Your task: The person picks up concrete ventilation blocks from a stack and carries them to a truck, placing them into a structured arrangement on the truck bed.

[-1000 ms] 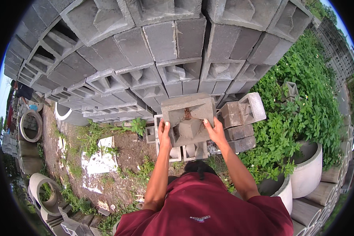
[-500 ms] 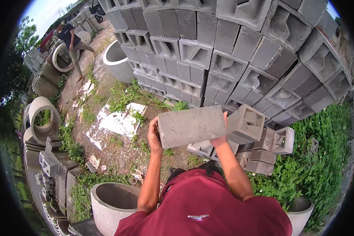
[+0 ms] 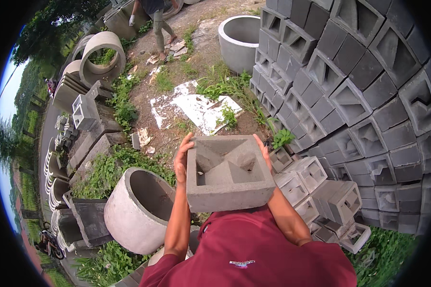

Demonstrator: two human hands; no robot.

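Between my two hands is a grey concrete ventilation block (image 3: 230, 197), held up in front of my maroon shirt. Its recessed face, with slanted inner ribs, is turned up toward me. My left hand (image 3: 182, 157) presses its left side, fingers reaching up over the far corner. Against the right side lies my right hand (image 3: 264, 152), its lower part hidden behind the block. Just past my right forearm, several similar blocks (image 3: 337, 198) lie in a loose low pile.
A tall stacked wall of vent blocks (image 3: 368, 95) fills the right. Concrete rings (image 3: 141, 210) stand at near left, far left and beyond. White scraps (image 3: 201, 107) and weeds cover the dirt ahead. At the back, another person (image 3: 159, 28) walks.
I have tipped the block, so its recessed face now shows instead of a plain side. My view has swung left, and the stacked wall sits farther right. The other person remains at the back.
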